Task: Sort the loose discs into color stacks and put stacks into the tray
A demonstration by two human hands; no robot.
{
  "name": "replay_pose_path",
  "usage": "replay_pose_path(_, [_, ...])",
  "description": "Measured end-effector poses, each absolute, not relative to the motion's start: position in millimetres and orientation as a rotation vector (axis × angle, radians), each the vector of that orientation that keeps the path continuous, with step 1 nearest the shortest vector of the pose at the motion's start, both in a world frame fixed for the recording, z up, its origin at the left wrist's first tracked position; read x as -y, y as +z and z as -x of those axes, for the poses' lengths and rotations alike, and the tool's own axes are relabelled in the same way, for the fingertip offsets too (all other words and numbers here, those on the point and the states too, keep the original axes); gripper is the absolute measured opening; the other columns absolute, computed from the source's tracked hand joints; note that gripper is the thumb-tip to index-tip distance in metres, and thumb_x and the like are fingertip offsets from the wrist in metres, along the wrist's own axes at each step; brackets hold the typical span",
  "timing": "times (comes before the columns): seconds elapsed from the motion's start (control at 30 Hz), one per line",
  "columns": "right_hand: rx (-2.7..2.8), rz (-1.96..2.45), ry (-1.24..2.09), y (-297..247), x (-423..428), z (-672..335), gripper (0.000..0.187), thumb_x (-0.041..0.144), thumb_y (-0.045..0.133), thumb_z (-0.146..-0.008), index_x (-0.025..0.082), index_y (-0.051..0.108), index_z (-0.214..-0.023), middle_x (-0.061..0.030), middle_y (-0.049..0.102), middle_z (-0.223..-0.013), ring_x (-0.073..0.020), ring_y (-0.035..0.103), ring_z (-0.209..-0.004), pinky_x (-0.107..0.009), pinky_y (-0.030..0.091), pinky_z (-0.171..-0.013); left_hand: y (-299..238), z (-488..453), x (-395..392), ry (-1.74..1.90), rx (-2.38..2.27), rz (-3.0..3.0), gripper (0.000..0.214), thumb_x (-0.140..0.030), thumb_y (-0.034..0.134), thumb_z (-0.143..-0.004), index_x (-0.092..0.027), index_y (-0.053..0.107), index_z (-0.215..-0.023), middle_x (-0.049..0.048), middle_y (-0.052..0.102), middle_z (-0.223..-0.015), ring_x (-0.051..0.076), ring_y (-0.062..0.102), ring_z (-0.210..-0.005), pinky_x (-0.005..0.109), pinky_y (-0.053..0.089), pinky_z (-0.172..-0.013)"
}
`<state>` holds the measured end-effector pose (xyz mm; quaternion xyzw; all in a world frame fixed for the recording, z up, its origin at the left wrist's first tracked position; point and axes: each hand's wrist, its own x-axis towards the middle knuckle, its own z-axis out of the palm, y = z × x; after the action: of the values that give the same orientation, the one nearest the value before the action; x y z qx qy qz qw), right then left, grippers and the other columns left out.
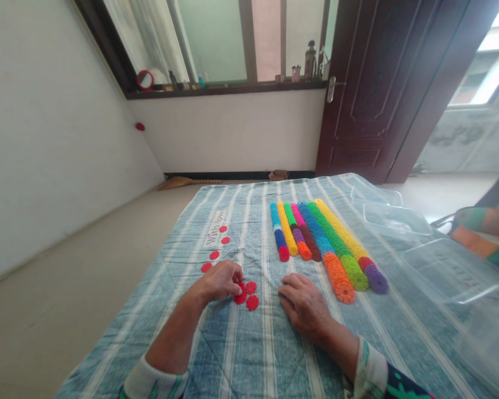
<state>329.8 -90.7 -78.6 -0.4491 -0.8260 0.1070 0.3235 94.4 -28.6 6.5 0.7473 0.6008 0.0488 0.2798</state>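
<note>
My left hand (221,281) reaches over the striped cloth, thumb and fingers closed on a red notched disc (240,295). Two more red discs (252,302) lie just to the right of its fingertips. Beyond this hand several single red discs (214,255) trail away in a loose slanting line. Resting on the cloth, my right hand (305,302) has its fingers loosely bent and apart, and I see nothing in them. Past it, rows of overlapping coloured discs (335,238) lie side by side, in blue, yellow, green, pink, brown, orange and purple.
The blue-and-white striped cloth (166,310) covers the surface under my hands. Along its right side sit clear plastic boxes (453,271), beside a patterned fabric (478,235). Farther off are a dark door (382,66) and a window ledge (233,88) holding a flask (310,60).
</note>
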Motion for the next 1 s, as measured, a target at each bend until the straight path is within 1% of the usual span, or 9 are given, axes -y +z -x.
replay_pose_path(0.17, [2.183,1.187,0.284,-78,90,-330,0.012,0.01,0.059,-0.089,0.02,0.064,-0.083,-0.0053,0.063,-0.097,-0.0212,0.055,-0.095,-0.035,0.043,-0.087,5,-95,27,0.091,-1.632,-1.975,0.012,-0.014,0.063,-0.051,-0.021,0.053,-0.052,-0.0052,0.055,-0.056,0.016,0.053,-0.06,0.026,0.032,-0.054])
replay_pose_path(0.3, [2.178,1.197,0.29,-78,89,-329,0.011,0.01,0.06,-0.089,0.019,0.064,-0.083,-0.0056,0.063,-0.097,-0.0211,0.055,-0.095,-0.035,0.042,-0.089,9,-93,27,0.096,-1.58,-1.95,0.01,-0.015,0.06,-0.054,-0.021,0.053,-0.053,-0.0049,0.054,-0.055,0.016,0.051,-0.059,0.026,0.033,-0.054])
replay_pose_path(0.43, [2.184,1.199,0.278,-77,88,-328,0.012,0.01,0.061,-0.088,0.019,0.062,-0.081,-0.0047,0.062,-0.094,-0.0202,0.054,-0.093,-0.034,0.042,-0.087,17,-96,28,0.204,-1.496,-1.98,0.007,-0.018,0.058,-0.06,-0.021,0.054,-0.055,-0.0054,0.052,-0.055,0.014,0.049,-0.058,0.025,0.035,-0.058])
replay_pose_path(0.53, [2.176,1.194,0.255,-77,88,-327,0.013,0.011,0.06,-0.088,0.02,0.062,-0.08,-0.0041,0.061,-0.092,-0.0197,0.054,-0.091,-0.033,0.041,-0.085,19,-110,27,0.343,-1.45,-2.018,0.008,-0.024,0.058,-0.066,-0.02,0.057,-0.059,-0.0045,0.054,-0.058,0.014,0.051,-0.06,0.025,0.038,-0.06])
replay_pose_path(0.63, [2.164,1.188,0.229,-77,88,-326,0.013,0.011,0.059,-0.089,0.02,0.062,-0.08,-0.0039,0.061,-0.09,-0.0201,0.054,-0.09,-0.034,0.041,-0.083,11,-135,21,0.502,-1.413,-2.058,0.009,-0.023,0.057,-0.07,-0.019,0.061,-0.063,-0.0035,0.057,-0.06,0.014,0.052,-0.062,0.025,0.04,-0.061])
replay_pose_path(0.73, [2.164,1.179,0.223,-77,88,-326,0.013,0.011,0.058,-0.089,0.02,0.063,-0.081,-0.004,0.06,-0.088,-0.0208,0.054,-0.088,-0.034,0.042,-0.081,-6,-163,11,0.629,-1.412,-2.078,0.01,-0.017,0.056,-0.069,-0.018,0.063,-0.062,-0.0038,0.058,-0.059,0.013,0.054,-0.061,0.024,0.041,-0.061])
replay_pose_path(0.83, [2.172,1.163,0.246,-77,87,-327,0.012,0.01,0.058,-0.088,0.02,0.063,-0.083,-0.0044,0.061,-0.089,-0.021,0.055,-0.09,-0.034,0.042,-0.082,-23,-185,0,0.693,-1.447,-2.077,0.012,-0.013,0.055,-0.07,-0.018,0.062,-0.061,-0.0034,0.059,-0.06,0.014,0.056,-0.063,0.024,0.043,-0.062])
replay_pose_path(1.0, [2.172,1.173,0.29,-78,85,-327,0.012,0.011,0.057,-0.088,0.02,0.065,-0.086,-0.0055,0.063,-0.093,-0.022,0.055,-0.093,-0.035,0.042,-0.084,-36,-200,-11,0.772,-1.511,-2.079,0.013,-0.012,0.057,-0.073,-0.019,0.06,-0.063,-0.0014,0.064,-0.069,0.014,0.06,-0.07,0.024,0.045,-0.068])
